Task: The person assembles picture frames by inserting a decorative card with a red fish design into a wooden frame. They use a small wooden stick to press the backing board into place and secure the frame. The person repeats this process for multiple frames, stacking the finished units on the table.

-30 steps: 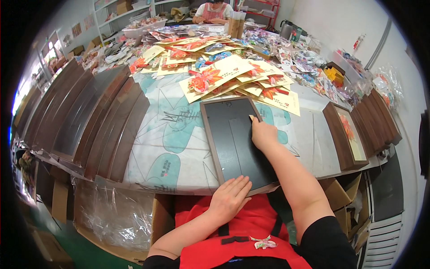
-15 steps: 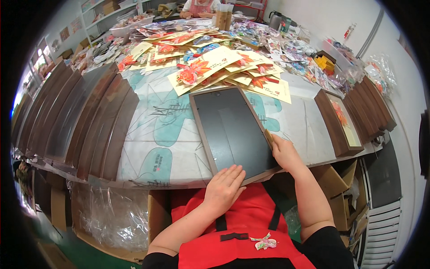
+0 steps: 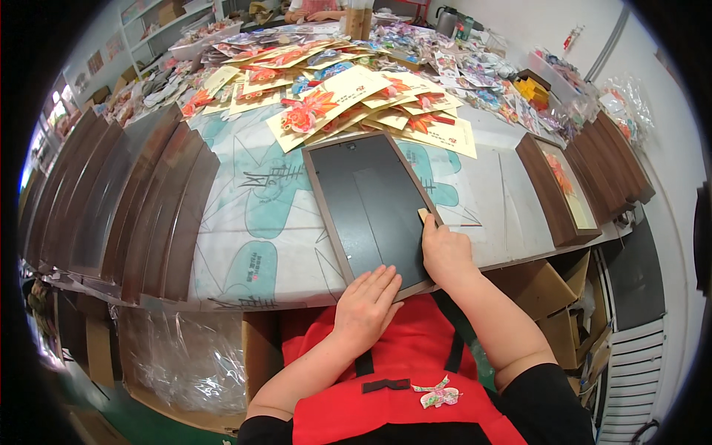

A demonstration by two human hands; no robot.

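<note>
A brown picture frame [image 3: 326, 211] lies face down on the table in front of me, with its black backing board [image 3: 374, 208] showing. My left hand [image 3: 367, 308] rests on its near end, fingers stretched out over the board and rim. At the right side of the frame, my right hand [image 3: 450, 258] is closed round a small flat tan piece [image 3: 423, 214]. Its tip meets the inner edge between board and rim; the rest is hidden in my fingers, so its kind does not show.
Brown frames [image 3: 159, 200] stand in a row at the left. More stand at the right, the nearest holding a flower card [image 3: 561, 182]. Cream cards with red flowers [image 3: 326, 104] are heaped beyond my frame. A carton with clear plastic [image 3: 189, 363] sits below. Another person [image 3: 315, 13] is at the far side.
My right hand has moved from the frame's outer right side onto its inner edge, bringing the tan piece over the backing board. My left hand stays on the near end.
</note>
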